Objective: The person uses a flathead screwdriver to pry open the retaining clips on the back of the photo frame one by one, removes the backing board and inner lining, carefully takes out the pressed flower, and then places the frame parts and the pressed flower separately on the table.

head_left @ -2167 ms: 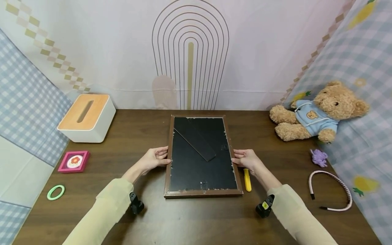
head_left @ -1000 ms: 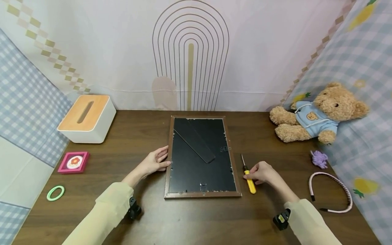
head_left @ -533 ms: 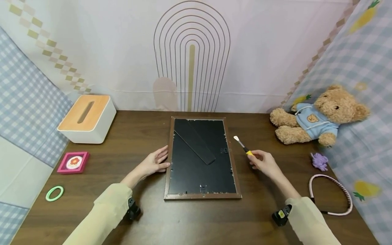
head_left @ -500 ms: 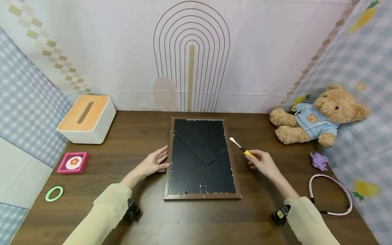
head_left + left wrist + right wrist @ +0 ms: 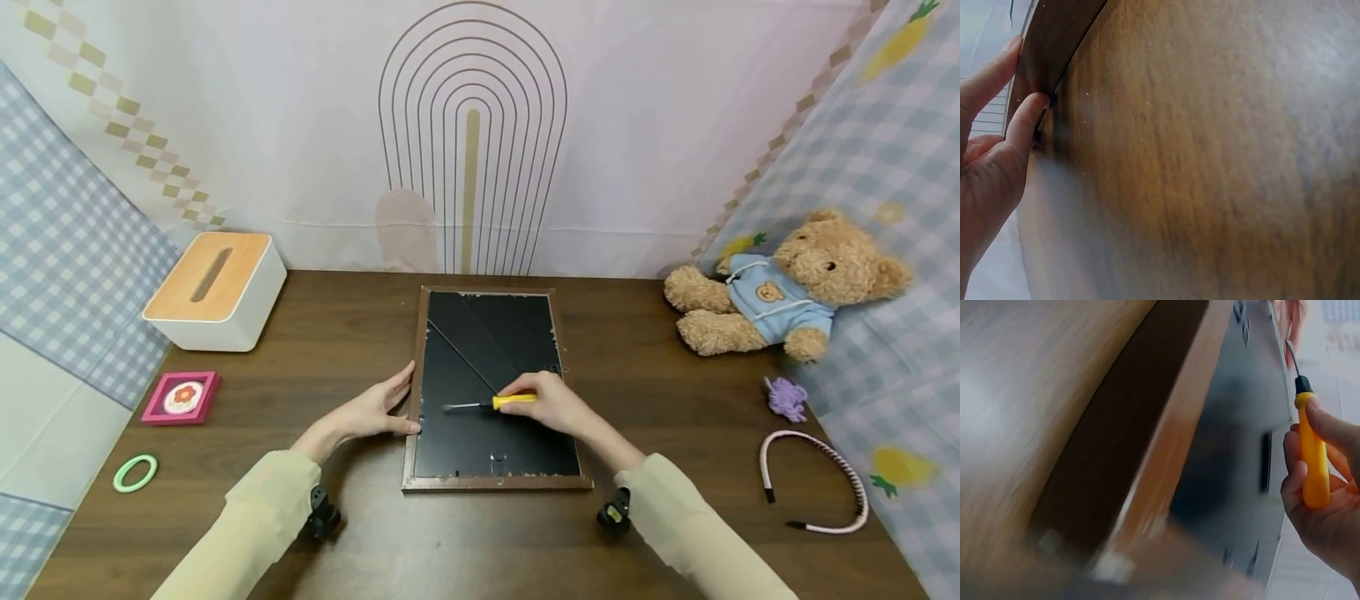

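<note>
A picture frame (image 5: 480, 450) lies face down at the middle of the table, its black backing and folded stand strut upward. Along the backing's edges are small tabs, some of them bent. My left hand (image 5: 366, 413) rests against the frame's left side, thumb and fingers extended; the left wrist view shows fingertips (image 5: 1036, 100) touching the brown side wall. Over the backing my right hand (image 5: 553, 405) grips a yellow-handled screwdriver (image 5: 514, 402), its metal tip pointing left. In the right wrist view the fingers curl round the yellow handle (image 5: 1314, 456). Whether the tip touches the backing, I cannot tell.
A tissue box (image 5: 217, 292) stands at the back left, with a pink flower box (image 5: 150, 408) and a green ring (image 5: 118, 482) nearer. On the right are a teddy bear (image 5: 780, 292), a purple yarn-like bundle (image 5: 786, 400) and a headband (image 5: 847, 475).
My right hand left the frame's right side, picked up the screwdriver from the table and carried it left over the backing. The left hand stayed at the frame's left edge, its fingers slightly more spread.
</note>
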Available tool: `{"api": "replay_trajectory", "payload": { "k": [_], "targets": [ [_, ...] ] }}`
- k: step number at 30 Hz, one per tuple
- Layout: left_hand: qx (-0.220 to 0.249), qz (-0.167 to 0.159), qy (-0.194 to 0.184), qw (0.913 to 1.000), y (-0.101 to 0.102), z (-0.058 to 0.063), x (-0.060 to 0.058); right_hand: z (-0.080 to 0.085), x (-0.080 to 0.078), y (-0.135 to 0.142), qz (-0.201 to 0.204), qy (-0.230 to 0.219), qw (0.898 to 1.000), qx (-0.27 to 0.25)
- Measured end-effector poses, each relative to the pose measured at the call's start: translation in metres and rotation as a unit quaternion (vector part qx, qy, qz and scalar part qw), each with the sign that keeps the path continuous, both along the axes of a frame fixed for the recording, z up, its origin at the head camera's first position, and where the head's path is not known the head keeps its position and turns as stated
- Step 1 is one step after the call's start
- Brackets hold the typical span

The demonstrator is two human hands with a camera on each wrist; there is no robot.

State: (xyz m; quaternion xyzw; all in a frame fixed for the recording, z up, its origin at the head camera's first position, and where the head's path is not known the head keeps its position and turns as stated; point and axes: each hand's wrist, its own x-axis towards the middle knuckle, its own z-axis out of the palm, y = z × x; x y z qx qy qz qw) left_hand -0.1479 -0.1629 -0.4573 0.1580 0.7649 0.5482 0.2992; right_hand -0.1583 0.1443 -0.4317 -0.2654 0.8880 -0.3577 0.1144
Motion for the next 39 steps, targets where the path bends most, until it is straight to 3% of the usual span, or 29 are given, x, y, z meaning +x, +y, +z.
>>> {"api": "replay_trajectory", "payload": {
  "k": [5,17,25,33,39],
  "targets": [
    [0.000,0.005,-0.007,1.0000,-0.001,-0.003,0.000,0.000,-0.002,-0.022,0.015,-0.002,1.000,0.020],
    [-0.007,0.000,-0.006,1.0000,-0.002,-0.004,0.000,0.010,-0.011,-0.037,0.062,-0.023,0.997,0.045],
    [-0.012,0.002,-0.004,0.9999,-0.001,-0.001,0.000,0.012,-0.014,-0.044,0.054,-0.049,0.994,0.077],
    [-0.007,-0.001,-0.010,0.9999,0.002,-0.001,-0.001,0.016,-0.017,-0.027,0.071,-0.030,0.994,0.082],
    [-0.007,0.003,-0.007,0.9999,-0.001,-0.002,0.000,0.015,-0.019,-0.037,0.091,-0.016,0.992,0.090]
  ]
}}
